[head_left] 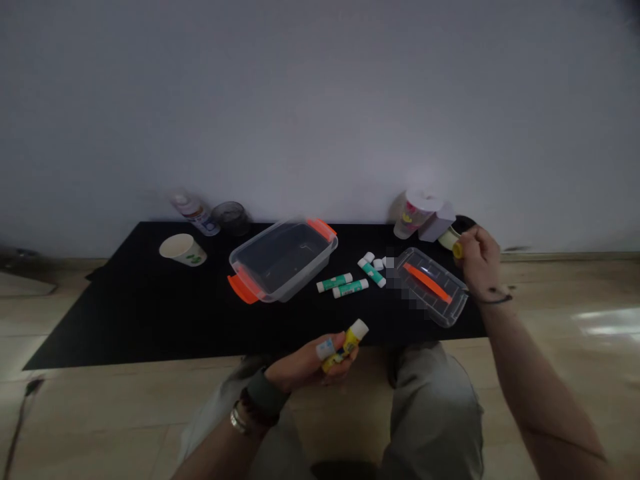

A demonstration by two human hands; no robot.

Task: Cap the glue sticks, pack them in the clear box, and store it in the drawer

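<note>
A yellow glue stick (349, 345) is gripped in my left hand (305, 365), its white end pointing up and away, just off the table's front edge. My right hand (481, 261) is closed at the table's right end and pinches a small yellow cap (457, 250). Between the hands lie several green-and-white glue sticks (351, 288), with small white caps (379, 264) beside them. Close to my right hand, a clear lid (440, 303) with an orange handle (427, 283) rests flat. Left of the glue sticks stands a clear plastic box (295, 283) with orange clips, its top uncovered.
A paper cup (181, 249), a white bottle (197, 215) and a dark glass bowl (231, 218) stand on the left of the black table (150, 320). At the back right are a clear printed cup (409, 215), a pale box (437, 223) and a tape roll (449, 238). A wall runs behind.
</note>
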